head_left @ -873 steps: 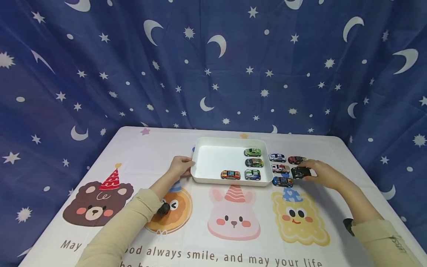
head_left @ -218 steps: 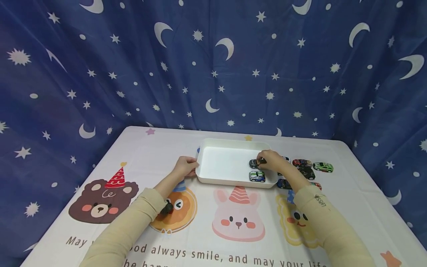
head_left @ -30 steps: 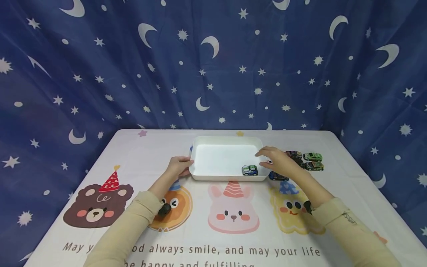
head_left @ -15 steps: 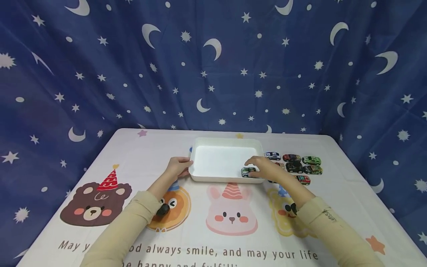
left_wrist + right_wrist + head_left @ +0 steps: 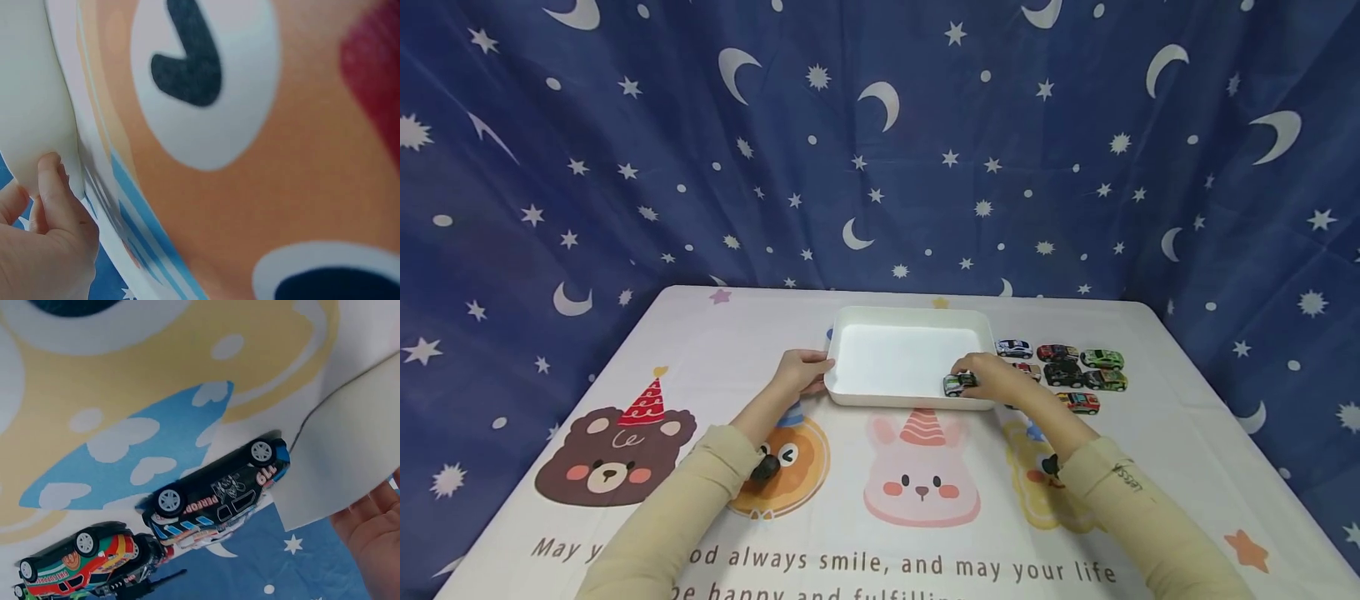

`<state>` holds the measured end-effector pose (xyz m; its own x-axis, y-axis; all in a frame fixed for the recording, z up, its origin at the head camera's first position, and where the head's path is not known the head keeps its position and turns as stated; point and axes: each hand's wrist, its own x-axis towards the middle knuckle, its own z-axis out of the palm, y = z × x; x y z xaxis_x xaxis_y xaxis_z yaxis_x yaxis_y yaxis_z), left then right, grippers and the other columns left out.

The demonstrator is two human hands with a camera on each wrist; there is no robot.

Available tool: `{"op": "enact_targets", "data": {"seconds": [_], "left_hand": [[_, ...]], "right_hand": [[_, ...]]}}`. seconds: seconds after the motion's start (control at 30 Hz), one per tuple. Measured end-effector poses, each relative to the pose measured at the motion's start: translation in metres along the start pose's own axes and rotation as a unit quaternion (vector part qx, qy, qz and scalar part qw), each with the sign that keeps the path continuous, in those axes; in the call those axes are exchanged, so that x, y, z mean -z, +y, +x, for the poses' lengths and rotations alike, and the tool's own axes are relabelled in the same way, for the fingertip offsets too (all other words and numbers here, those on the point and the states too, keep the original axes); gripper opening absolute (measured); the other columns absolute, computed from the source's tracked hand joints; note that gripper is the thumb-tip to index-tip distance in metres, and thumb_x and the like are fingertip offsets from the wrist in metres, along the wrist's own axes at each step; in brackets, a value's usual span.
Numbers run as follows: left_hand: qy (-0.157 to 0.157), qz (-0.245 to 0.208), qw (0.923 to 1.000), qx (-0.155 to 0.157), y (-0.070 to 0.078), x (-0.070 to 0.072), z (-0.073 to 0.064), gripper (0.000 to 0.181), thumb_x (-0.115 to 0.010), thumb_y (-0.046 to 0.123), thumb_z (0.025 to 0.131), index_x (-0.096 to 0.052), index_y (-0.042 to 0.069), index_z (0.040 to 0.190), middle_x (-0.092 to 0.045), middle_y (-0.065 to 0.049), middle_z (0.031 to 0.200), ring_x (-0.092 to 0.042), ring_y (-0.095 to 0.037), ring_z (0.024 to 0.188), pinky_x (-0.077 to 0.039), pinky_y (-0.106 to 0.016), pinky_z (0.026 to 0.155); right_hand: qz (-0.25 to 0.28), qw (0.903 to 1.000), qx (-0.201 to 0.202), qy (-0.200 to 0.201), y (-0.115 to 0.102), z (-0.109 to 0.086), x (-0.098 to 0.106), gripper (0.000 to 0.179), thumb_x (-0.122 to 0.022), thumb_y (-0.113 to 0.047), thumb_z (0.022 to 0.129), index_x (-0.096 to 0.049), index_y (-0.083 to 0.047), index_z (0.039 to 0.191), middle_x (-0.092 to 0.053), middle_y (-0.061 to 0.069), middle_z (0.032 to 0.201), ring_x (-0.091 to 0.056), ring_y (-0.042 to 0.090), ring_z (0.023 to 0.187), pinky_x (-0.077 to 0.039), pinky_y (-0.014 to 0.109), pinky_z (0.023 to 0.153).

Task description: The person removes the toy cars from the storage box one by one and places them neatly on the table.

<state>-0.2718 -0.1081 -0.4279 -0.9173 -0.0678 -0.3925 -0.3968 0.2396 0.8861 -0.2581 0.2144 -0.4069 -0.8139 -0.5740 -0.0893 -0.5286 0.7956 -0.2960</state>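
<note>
A white rectangular tray (image 5: pixel 887 402) stands towards the back of the table. My left hand (image 5: pixel 800 374) grips its left rim, thumb and fingers pinching the edge; the left wrist view shows the same hand (image 5: pixel 59 231) at the tray wall. Inside the tray's front right corner is a small white-and-green toy car (image 5: pixel 955 384). The fingers of my right hand (image 5: pixel 996 377) reach over the right rim and hold this car, covering its right part. In the right wrist view the tray wall (image 5: pixel 350 450) hides my right fingertips.
Several toy cars stand right of the tray, among them a white one (image 5: pixel 1014 348), a black one (image 5: pixel 1063 373), a light green one (image 5: pixel 1102 359) and a red one (image 5: pixel 1078 403). A dark blue car (image 5: pixel 219 487) is close beside the tray. A star-patterned curtain (image 5: pixel 880 150) hangs behind.
Within the last second my right hand moved from the tray's right rim onto the white-and-green car. Earlier the tray held several cars; the green, dark and red ones now stand at the right.
</note>
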Motion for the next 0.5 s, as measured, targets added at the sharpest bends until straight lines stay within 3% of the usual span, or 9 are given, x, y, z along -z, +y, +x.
{"op": "enact_targets", "data": {"seconds": [0.5], "left_hand": [[-0.002, -0.005, 1.0, 0.002, -0.001, 0.0, 0.0, 0.04, -0.063, 0.016, 0.091, -0.055, 0.001, 0.127, -0.061, -0.019, 0.122, -0.062, -0.004, 0.067, -0.058, -0.019, 0.062]], "right_hand": [[-0.019, 0.9998, -0.01, 0.004, -0.003, 0.011, -0.008, 0.036, -0.074, -0.016, 0.08, -0.064, 0.0, 0.11, -0.065, 0.013, 0.107, -0.061, 0.026, 0.1, -0.053, 0.038, 0.091]]}}
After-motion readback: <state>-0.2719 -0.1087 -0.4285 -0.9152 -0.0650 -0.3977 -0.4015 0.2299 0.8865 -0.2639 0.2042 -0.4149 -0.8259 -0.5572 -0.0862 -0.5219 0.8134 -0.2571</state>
